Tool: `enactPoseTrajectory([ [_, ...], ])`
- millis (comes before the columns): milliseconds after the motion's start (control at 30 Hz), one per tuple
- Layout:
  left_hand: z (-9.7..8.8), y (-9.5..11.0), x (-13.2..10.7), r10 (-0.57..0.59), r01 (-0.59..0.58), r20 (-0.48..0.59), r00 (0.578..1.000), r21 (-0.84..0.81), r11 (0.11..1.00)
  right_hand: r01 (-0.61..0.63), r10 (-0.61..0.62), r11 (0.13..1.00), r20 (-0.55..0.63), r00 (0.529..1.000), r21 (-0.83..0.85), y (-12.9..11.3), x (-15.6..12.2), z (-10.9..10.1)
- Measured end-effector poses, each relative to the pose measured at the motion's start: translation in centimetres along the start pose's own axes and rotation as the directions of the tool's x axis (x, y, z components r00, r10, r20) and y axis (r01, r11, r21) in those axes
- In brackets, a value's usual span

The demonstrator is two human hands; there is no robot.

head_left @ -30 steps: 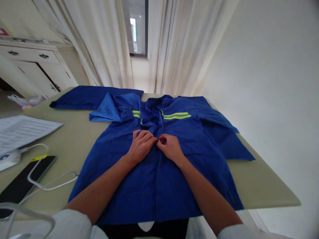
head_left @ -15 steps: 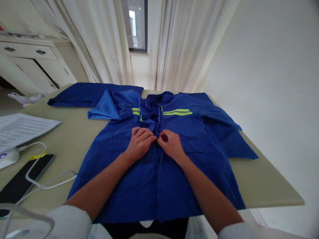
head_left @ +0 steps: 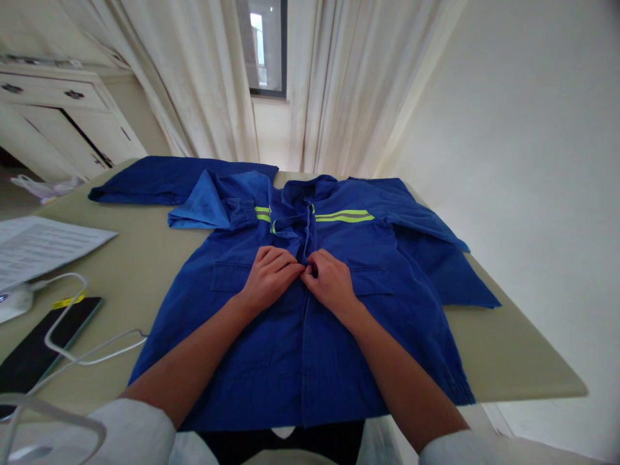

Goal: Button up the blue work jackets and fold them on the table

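A blue work jacket [head_left: 242, 361] with yellow-green and grey reflective stripes lies front up on the table, its collar toward the far side. At the middle of its front opening, my left hand [head_left: 272, 274] pinches the placket edge with fingers closed. My right hand [head_left: 330, 279] meets it there, thumb and forefinger curled together on the other edge of the placket. The fingertips of both hands touch or nearly touch. Whatever small fastener lies between them is hidden. Above the hands the front edges stand apart; below, they lie together.
Folded dark blue cloth [head_left: 179, 177] lies at the table's far left, and more blue cloth [head_left: 436, 278] under the jacket's right side. Printed paper [head_left: 48, 245], a black phone [head_left: 48, 349] and a white cable [head_left: 111, 355] occupy the left. A wall [head_left: 533, 161] rises at right.
My right hand has shifted slightly left, closer against my left fingertips, and the placket below now lies flatter. Both hands stay at the same spot on the jacket front.
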State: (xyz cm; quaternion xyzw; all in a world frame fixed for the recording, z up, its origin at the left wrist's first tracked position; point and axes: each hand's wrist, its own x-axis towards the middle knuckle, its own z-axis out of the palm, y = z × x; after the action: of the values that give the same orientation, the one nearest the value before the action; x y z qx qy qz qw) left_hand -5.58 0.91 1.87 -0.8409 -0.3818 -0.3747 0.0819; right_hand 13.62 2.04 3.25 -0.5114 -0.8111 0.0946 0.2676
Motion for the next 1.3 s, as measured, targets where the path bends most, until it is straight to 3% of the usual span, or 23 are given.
enactPoseTrajectory([
  [167, 0.0, 0.0, 0.1, -0.075, 0.074, 0.03, 0.997, 0.035, 0.997, 0.012, -0.003, 0.975, -0.043, 0.999, 0.222, 1.0, 0.3, -0.1],
  [300, 0.0, -0.1, 0.3, -0.118, 0.116, 0.105, 0.987, 0.02, 0.993, -0.007, -0.014, 0.884, 0.041, 0.999, 0.467, 2.0, 0.6, -0.3],
  [400, 0.1, 0.1, 0.4, -0.137, 0.14, 0.151, 0.979, -0.012, 0.99, -0.057, -0.005, 0.834, 0.111, 0.994, 0.548, 2.6, 0.8, -0.5],
  [600, 0.8, -0.1, 0.2, -0.177, 0.204, 0.174, 0.969, -0.149, 0.968, -0.105, -0.072, 0.822, 0.285, 0.956, 0.559, 3.8, 1.2, -0.5],
  [667, 0.9, -0.3, 0.2, -0.204, 0.237, 0.187, 0.961, -0.178, 0.955, -0.054, -0.099, 0.851, 0.261, 0.96, 0.522, 3.8, 1.2, -0.5],
  [833, 0.7, -0.8, 0.4, -0.245, 0.286, 0.178, 0.953, -0.261, 0.922, 0.082, -0.121, 0.914, 0.072, 0.99, 0.398, 3.3, 0.9, -0.5],
  [1033, 0.7, -1.3, 0.2, -0.211, 0.26, 0.171, 0.962, -0.354, 0.898, -0.011, -0.011, 0.885, 0.044, 0.999, 0.466, 3.3, 1.0, -0.7],
  [1300, 0.8, -1.8, 0.1, -0.181, 0.24, 0.185, 0.966, -0.378, 0.894, -0.021, -0.016, 0.843, 0.064, 0.998, 0.538, 3.5, 1.0, -0.2],
])
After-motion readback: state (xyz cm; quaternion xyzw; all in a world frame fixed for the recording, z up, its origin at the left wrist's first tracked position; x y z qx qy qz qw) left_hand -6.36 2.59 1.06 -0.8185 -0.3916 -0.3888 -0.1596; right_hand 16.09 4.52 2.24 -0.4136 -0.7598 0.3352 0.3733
